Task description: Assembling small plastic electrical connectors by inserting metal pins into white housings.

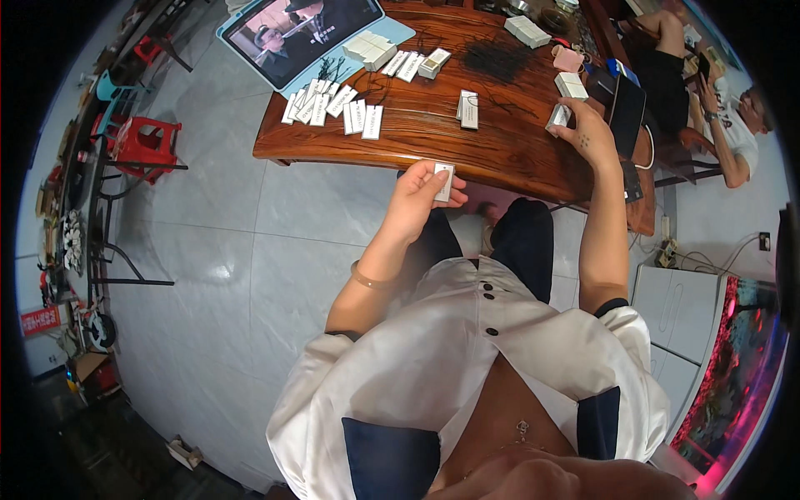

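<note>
My left hand (412,200) is closed on a small white printed tag (444,177), thumb on top, just off the table's near edge. Over at the right end of the table, my right hand (593,137) has its fingers closed round a small stack of white tags (557,118). Between the two lies a short pile of tags (468,110) on the wood. Several more printed tags (362,119) are spread at the left, some with black strings. A tangled heap of black strings (493,60) sits farther back.
The glossy wooden table (417,112) carries a tablet (292,37) in a light blue case, white stacks (369,51) and a dark phone or screen (628,115). Another person (733,117) sits at the right. A red stool (146,143) stands left.
</note>
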The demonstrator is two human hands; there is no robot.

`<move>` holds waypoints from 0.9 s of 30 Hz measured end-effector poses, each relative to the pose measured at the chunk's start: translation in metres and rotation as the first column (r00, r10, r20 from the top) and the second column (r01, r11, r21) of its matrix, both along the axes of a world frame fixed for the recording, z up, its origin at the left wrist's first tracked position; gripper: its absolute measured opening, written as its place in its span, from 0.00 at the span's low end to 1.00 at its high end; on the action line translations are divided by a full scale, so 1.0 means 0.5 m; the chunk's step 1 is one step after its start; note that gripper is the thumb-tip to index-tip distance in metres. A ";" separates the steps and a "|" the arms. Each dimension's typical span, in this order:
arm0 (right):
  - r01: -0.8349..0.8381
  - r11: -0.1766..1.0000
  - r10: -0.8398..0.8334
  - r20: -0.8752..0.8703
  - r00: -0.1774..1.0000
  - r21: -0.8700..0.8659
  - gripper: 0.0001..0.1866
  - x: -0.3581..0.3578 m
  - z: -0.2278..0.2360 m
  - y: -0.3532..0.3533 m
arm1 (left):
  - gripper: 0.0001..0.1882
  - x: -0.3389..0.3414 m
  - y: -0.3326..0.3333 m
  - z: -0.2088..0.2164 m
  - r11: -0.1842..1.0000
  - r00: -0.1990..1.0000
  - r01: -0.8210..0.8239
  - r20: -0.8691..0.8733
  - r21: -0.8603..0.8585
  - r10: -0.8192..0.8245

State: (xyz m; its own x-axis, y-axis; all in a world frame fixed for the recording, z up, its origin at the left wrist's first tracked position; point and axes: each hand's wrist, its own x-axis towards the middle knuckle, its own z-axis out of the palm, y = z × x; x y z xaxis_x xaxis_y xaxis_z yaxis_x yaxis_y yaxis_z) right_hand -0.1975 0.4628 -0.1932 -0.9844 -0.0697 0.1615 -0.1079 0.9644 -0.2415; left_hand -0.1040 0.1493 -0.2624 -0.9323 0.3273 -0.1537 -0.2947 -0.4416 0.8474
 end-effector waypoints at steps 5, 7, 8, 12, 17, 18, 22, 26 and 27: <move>0.048 0.998 -0.047 0.011 0.999 -0.032 0.31 0.000 0.005 0.002 | 0.08 -0.008 0.002 0.003 1.000 1.000 0.001 -0.021 0.018 -0.001; 0.046 0.998 -0.046 0.011 0.999 -0.031 0.31 0.001 0.008 0.003 | 0.07 -0.008 0.001 -0.002 1.000 1.000 -0.001 -0.022 0.017 0.002; 0.046 0.999 -0.046 0.011 0.999 -0.029 0.31 0.002 0.010 0.003 | 0.07 -0.008 0.001 -0.003 1.000 1.000 -0.003 -0.023 0.016 0.003; 0.078 0.995 -0.080 -0.041 0.996 -0.061 0.31 0.010 0.023 0.007 | 0.07 -0.008 0.008 0.008 0.999 0.998 -0.053 -0.016 0.003 0.053; -0.254 0.941 0.157 -0.375 0.914 -0.225 0.31 0.063 0.039 -0.063 | 0.08 -0.003 0.010 0.017 0.996 0.997 -0.071 -0.011 0.063 0.072; -0.354 0.910 0.268 -0.344 0.900 -0.217 0.32 0.085 0.047 -0.099 | 0.08 -0.001 0.015 0.023 0.996 0.997 -0.071 -0.011 0.062 0.072; -0.581 0.791 0.525 -0.274 0.806 -0.194 0.34 0.174 0.024 -0.228 | 0.14 0.006 0.046 0.020 0.990 0.989 -0.122 -0.071 0.065 0.126; -0.591 0.771 0.513 -0.318 0.797 -0.237 0.35 0.190 0.004 -0.263 | 0.15 0.008 0.042 0.013 0.990 0.985 -0.137 -0.098 0.030 0.139; -0.586 0.765 0.496 -0.335 0.801 -0.268 0.35 0.187 0.001 -0.264 | 0.14 0.009 0.041 0.011 0.990 0.984 -0.133 -0.115 0.046 0.138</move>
State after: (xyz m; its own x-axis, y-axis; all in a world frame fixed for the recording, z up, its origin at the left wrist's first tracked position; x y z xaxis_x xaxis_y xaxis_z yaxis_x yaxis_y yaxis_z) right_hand -0.1038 0.3308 -0.1926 -0.7276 -0.4754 0.4945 -0.6813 0.5850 -0.4401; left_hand -0.0997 0.1697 -0.2569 -0.9793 0.2000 -0.0302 -0.1291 -0.5034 0.8544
